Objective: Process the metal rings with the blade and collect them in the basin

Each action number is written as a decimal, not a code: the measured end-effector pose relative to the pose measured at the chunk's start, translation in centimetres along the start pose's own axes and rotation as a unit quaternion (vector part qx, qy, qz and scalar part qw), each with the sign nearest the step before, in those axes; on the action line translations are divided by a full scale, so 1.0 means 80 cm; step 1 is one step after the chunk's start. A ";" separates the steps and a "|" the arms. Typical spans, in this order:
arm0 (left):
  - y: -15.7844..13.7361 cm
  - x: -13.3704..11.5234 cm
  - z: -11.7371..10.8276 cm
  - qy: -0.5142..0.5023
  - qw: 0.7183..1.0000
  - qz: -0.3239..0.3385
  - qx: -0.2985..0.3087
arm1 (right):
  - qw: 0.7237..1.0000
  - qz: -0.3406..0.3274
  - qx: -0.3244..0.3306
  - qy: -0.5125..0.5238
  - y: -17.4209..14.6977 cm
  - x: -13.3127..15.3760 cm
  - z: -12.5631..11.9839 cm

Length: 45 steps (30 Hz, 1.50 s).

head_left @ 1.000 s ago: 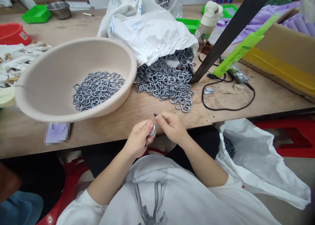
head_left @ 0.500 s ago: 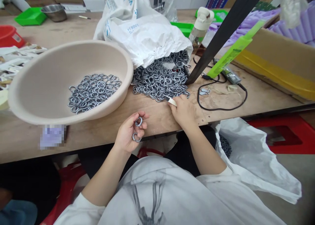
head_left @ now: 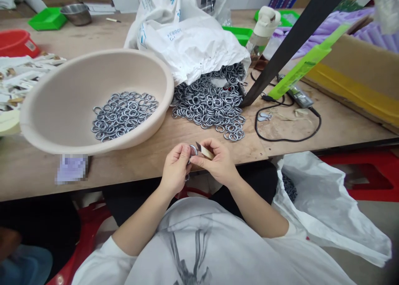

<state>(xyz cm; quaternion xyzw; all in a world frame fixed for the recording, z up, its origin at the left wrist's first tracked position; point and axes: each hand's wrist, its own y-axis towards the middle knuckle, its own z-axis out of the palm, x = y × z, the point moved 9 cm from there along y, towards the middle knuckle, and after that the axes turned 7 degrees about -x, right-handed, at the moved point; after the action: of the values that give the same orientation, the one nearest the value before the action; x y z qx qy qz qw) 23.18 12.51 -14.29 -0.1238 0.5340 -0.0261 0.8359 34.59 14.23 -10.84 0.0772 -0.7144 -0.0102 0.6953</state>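
Pinched between the thumb and fingers of my left hand is a grey metal ring, and part of another ring shows below the fingers. My right hand grips a small knife with a cream handle and a short dark blade. Both hands meet above the table's front edge, the blade close beside the ring and the right thumb at it. Beyond them lies a heap of similar rings, spilling from a white sack. More rings lie in a large beige basin on the left.
A dark slanted post rises behind the heap, with a bright green strip beside it. A black cable loops on the table. Right of my lap hangs an open white bag. A cardboard box stands at far right.
My right hand has come back from the heap to my left hand, bringing the knife. My left hand has turned and closed on the ring. Several rings now lie nearer the heap's front.
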 end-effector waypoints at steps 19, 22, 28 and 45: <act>-0.014 -0.002 0.014 -0.006 0.993 -0.081 0.083 | 0.994 -0.028 0.057 0.084 0.000 0.003 0.016; -0.017 0.002 0.016 -0.017 0.993 -0.090 0.078 | 0.991 -0.019 0.025 0.130 0.001 -0.004 0.018; -0.015 -0.001 0.009 -0.002 0.995 -0.082 0.064 | 0.997 -0.073 0.000 0.026 0.005 0.011 0.002; -0.024 -0.001 0.005 0.001 0.988 -0.120 0.095 | 0.951 -0.074 -0.077 -0.290 0.032 -0.012 -0.053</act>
<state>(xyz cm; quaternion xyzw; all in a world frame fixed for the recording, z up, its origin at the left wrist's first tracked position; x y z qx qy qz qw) 23.66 10.76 -13.66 -0.1072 0.5111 -0.1765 0.8344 38.60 17.28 -11.35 0.0703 -0.8743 -0.1387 0.4597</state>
